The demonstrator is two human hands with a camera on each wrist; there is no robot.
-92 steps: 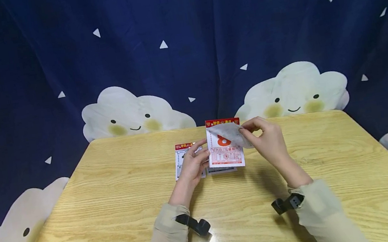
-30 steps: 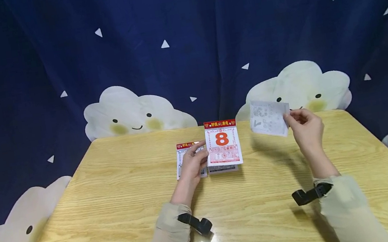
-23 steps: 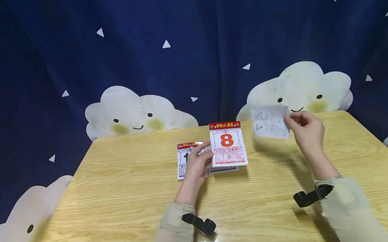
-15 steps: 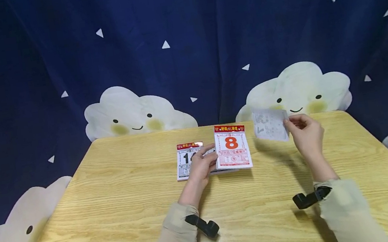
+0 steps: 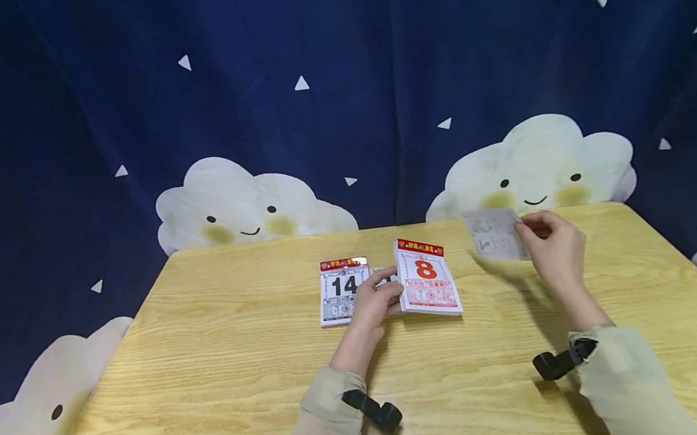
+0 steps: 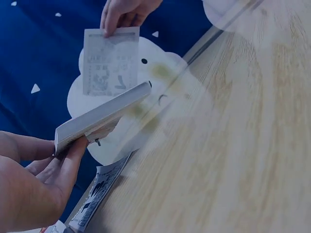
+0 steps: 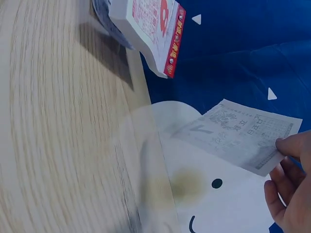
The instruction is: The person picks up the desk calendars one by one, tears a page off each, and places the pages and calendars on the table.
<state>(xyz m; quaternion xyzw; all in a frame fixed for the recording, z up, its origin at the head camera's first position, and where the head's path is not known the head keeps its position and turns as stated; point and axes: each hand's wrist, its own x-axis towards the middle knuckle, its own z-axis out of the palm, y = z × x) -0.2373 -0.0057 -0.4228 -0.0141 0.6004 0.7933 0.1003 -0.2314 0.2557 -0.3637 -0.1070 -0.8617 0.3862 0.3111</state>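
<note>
My left hand [image 5: 375, 303] grips the left edge of a tear-off calendar [image 5: 427, 279] that shows a red 8 under a red header strip. The calendar is held tilted above the table; the left wrist view shows its thick side. A thin loose calendar page [image 5: 495, 235] is pinched at its edge between the thumb and fingers of my right hand [image 5: 556, 248], raised over the table's far right part. In the right wrist view the page [image 7: 238, 131] hangs apart from the calendar. A second calendar [image 5: 344, 294], showing a black 14, lies left of my left hand.
Another calendar [image 5: 385, 276] lies partly hidden behind my left hand and the held calendar. All of this is on or above a light wood table [image 5: 226, 391]. A dark blue curtain [image 5: 246, 61] with cloud figures stands behind its far edge.
The page came off the calendar, and my right hand carried it to the right. Lately my left hand has moved the calendar right and nearer, tilting it and uncovering the 14 on the lying calendar.
</note>
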